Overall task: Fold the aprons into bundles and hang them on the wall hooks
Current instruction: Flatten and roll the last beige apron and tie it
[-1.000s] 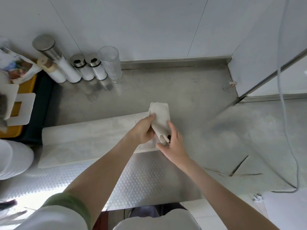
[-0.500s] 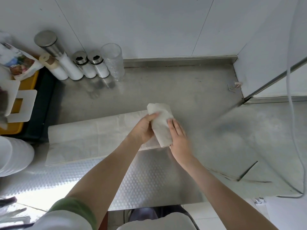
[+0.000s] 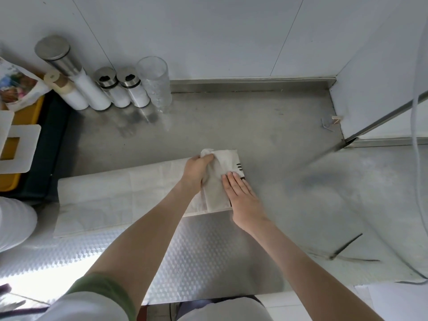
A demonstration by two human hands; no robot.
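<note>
So the person is working a white apron that's laid out in a long folded strip across the steel table, running from the left side toward the middle. The right end of it is rolled or folded up into a thick wad. The left hand is clenched around that wad, fingers curled over its top corner. The right hand is flat and spread out, palm down, pressing on the wad's right edge where some dark printed marks show. Back by the wall sit a few metal-capped shakers and a clear glass.
</note>
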